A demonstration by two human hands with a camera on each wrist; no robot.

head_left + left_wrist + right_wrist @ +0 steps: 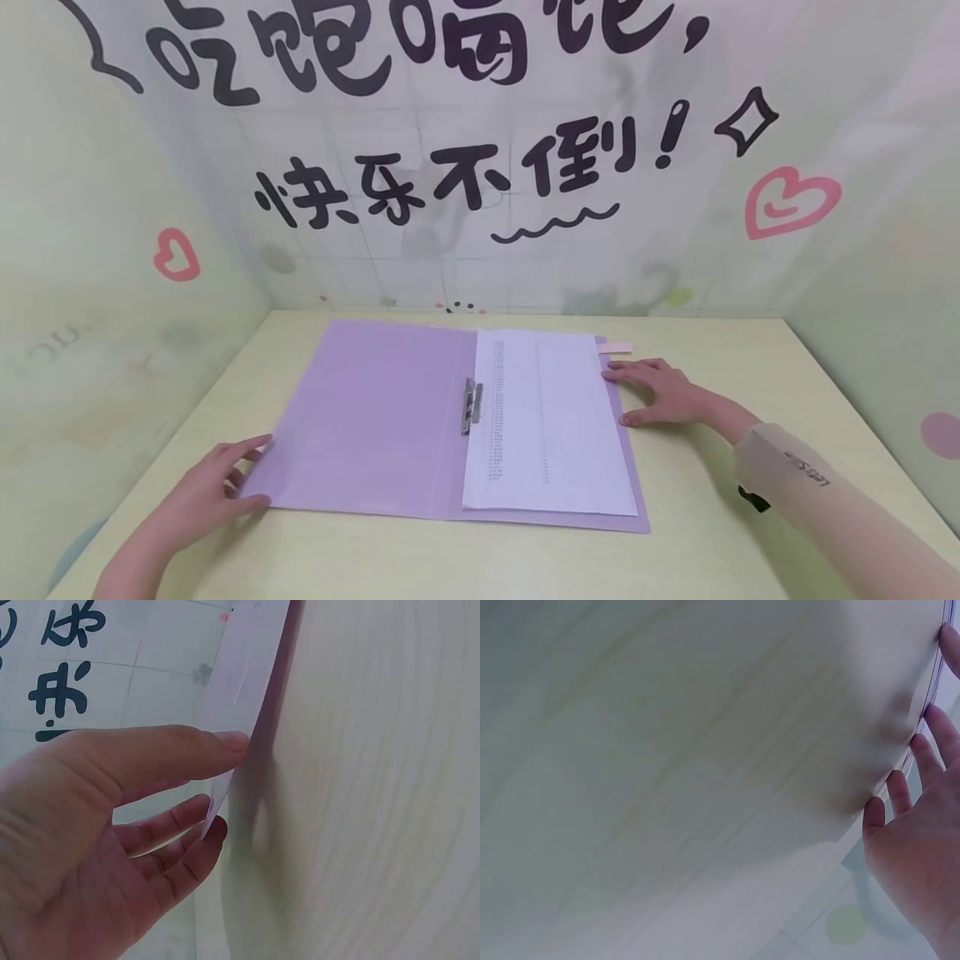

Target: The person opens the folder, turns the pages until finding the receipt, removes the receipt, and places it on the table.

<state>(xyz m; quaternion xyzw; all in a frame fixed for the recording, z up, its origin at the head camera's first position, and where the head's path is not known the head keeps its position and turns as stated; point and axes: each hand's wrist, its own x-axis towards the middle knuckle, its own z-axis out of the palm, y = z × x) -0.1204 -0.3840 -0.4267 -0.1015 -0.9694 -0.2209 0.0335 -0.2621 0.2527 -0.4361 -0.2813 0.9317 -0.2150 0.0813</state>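
Note:
A purple clip folder (375, 408) lies spread open on the table. Printed white sheets (570, 433) lie on its right half, beside a metal clip (470, 407) near the spine. My left hand (206, 492) holds the folder's near left corner, its thumb over the near edge. In the left wrist view, that corner of the folder (244, 682) sits between the thumb and the fingers. My right hand (663, 393) rests along the folder's right edge with spread, relaxed fingers. The right wrist view has its fingertips touching the edge close to the tabletop.
A pale pink tab (615, 347) sticks out past the folder's upper right edge. The light wooden table (720, 533) is enclosed by printed fabric walls (450, 275) at the back and sides. A dark object (753, 498) shows under the right sleeve.

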